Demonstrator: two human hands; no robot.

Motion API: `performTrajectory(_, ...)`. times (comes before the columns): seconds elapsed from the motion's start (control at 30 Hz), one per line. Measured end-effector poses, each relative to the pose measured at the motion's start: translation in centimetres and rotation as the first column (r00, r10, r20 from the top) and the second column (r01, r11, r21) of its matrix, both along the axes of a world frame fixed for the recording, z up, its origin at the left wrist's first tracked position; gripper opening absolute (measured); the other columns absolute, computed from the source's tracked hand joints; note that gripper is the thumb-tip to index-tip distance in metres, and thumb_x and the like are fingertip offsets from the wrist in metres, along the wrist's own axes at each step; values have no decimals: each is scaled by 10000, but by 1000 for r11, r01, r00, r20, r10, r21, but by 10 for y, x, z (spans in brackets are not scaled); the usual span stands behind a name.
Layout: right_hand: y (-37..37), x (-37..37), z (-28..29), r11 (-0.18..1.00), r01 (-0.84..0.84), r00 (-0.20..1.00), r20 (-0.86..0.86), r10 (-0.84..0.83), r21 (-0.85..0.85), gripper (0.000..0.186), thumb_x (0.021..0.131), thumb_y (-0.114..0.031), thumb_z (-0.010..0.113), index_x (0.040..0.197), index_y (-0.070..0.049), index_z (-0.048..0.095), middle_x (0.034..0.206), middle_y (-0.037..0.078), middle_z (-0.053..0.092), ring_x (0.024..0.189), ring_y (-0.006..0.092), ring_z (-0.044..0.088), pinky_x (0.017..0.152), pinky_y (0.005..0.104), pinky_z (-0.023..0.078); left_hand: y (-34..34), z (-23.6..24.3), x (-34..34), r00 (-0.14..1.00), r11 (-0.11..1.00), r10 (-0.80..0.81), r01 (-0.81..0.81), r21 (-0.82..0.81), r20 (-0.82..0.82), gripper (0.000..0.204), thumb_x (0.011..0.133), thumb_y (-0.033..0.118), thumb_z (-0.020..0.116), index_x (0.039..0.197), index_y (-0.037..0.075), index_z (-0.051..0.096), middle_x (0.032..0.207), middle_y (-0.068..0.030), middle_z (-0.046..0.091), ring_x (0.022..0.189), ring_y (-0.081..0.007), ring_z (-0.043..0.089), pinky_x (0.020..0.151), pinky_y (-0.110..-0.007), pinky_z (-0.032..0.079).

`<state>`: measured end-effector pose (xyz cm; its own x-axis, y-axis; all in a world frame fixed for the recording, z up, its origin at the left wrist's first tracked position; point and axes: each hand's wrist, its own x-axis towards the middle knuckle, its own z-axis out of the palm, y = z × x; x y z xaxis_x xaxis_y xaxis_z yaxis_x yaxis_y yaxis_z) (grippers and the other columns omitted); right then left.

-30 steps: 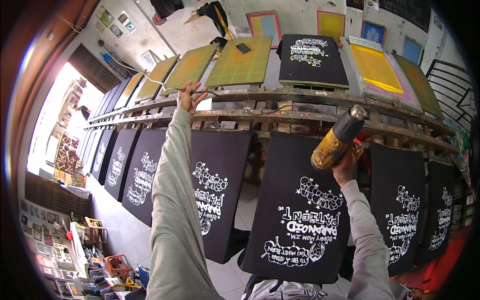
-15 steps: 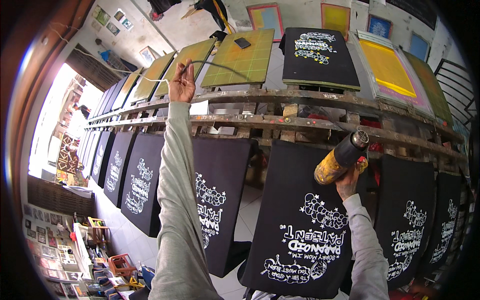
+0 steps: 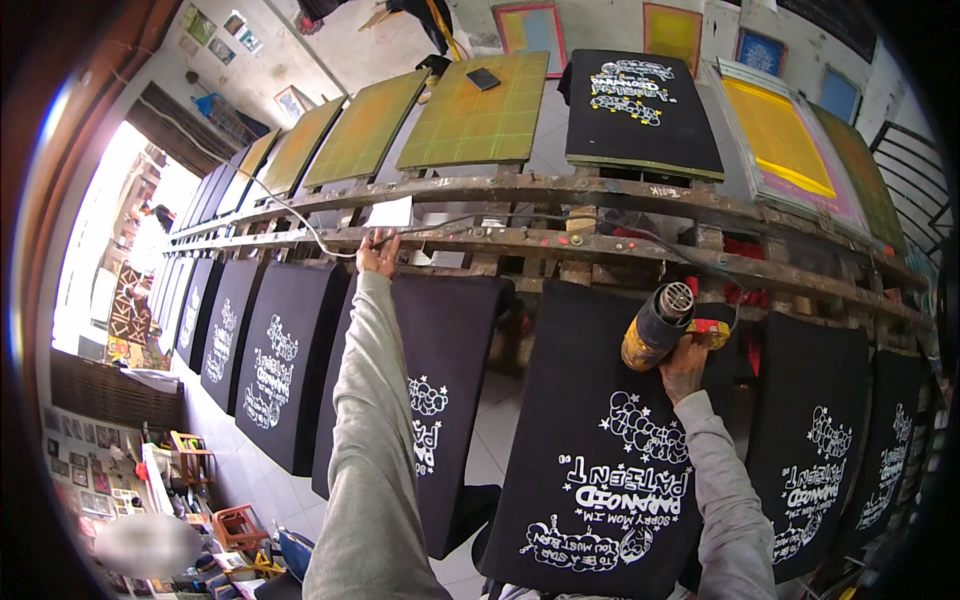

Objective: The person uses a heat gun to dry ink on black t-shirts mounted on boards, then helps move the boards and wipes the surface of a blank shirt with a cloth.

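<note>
My right hand (image 3: pixel 684 366) grips a heat gun (image 3: pixel 655 328) with a yellow-and-black body and a round metal nozzle. It is held over the upper part of a black T-shirt (image 3: pixel 560 400) stretched flat on a board, with white lettering and stars printed on it. Out to the left, my left hand (image 3: pixel 378 256) is closed on a power cord (image 3: pixel 318 236) beside the wooden rail. The cord's pale part runs off to the far left from that hand; a dark part stretches right along the rail toward the heat gun.
Two long wooden rails (image 3: pixel 470 240) cross the middle. More printed black shirts on boards flank the near one. Beyond the rails are greenish boards (image 3: pixel 470 115), one bearing a phone (image 3: pixel 483 79), another black shirt (image 3: pixel 645 115) and a yellow screen frame (image 3: pixel 778 135).
My left hand has come down from above the far rail to the near one, bringing the cord lower. The heat gun has shifted slightly and its nozzle has tipped more toward me.
</note>
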<state>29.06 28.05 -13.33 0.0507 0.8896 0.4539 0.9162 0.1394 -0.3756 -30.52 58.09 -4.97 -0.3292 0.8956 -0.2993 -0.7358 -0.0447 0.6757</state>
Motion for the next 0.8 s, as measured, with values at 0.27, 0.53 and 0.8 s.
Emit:
performTrajectory(0.27, -13, -5, 63, 983, -167, 975, 131, 177, -83, 523, 772, -125, 685, 1275, -4, 610, 1422, 264, 512, 1385, 490, 372, 1204, 619, 201, -8, -24, -29, 975, 932, -206, 168, -322, -88, 600, 990, 64, 533, 1503, -73, 254, 1518, -208, 350, 1310, -450, 491, 968, -526, 598)
performTrajectory(0.53, -11, -12, 61, 987, -154, 958, 237, 160, -45, 402, 809, -113, 671, 1171, 54, 617, 1240, 307, 601, 1231, 508, 502, 1076, 575, 370, -19, -30, -32, 969, 942, -150, 80, -327, -195, 620, 981, 234, 613, 1482, -5, 336, 1549, -246, 283, 1211, -431, 588, 921, -528, 608)
performTrajectory(0.8, -48, 10, 44, 990, 4, 983, 184, 23, -142, 639, 851, -56, 602, 1427, 135, 402, 1500, 356, 375, 1439, 500, 311, 1216, 538, 237, -92, 35, 13, 805, 904, 99, -318, -285, -585, 743, 798, 274, 723, 1450, 73, 429, 1240, -134, 600, 997, -263, 645, 589, -385, 591)
